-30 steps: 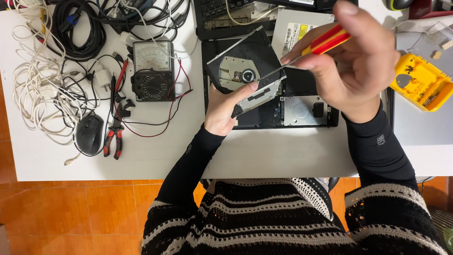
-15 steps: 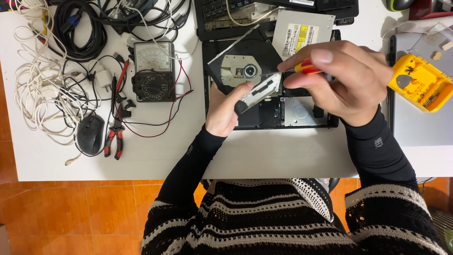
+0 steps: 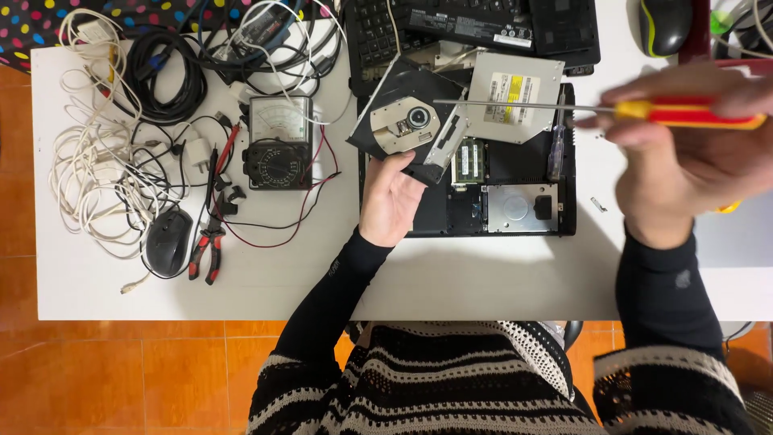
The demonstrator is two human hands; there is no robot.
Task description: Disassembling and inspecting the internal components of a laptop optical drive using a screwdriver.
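Screwdriver (image 3: pixel 596 107) now lifted away rightward, multimeter (image 3: pixel 278 142), pliers (image 3: pixel 206 251), cables (image 3: pixel 97 169) left

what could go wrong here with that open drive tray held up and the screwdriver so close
The left hand grips only one edge of the black optical drive tray, so it could slip or bend at its joint with the silver drive body. The long metal shaft of the red and yellow screwdriver in the right hand crosses the drive and could scratch it. A small loose screw-like part on the white table might roll away.
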